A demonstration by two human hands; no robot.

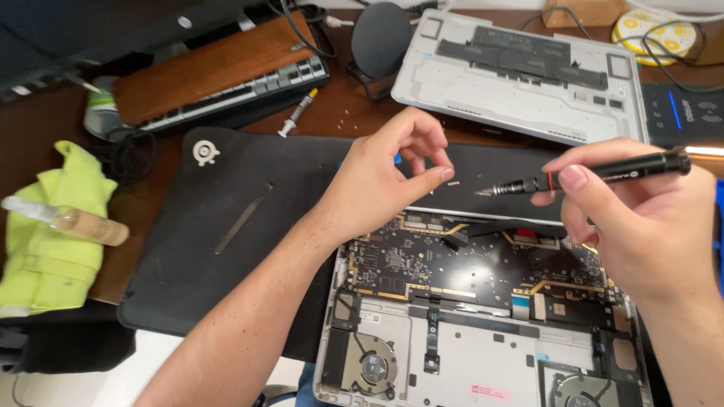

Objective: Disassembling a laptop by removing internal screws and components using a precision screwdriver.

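Screwdriver: it is black and thin, and it lies almost flat in the air. Its long side runs left to right, and its metal tip points left, toward the left hand. The right hand holds it, with the fingers curled around it. The left hand pinches a tiny screw between thumb and finger, just beside the tip. Both hands hang over the open laptop, which rests on a black mat on the desk.
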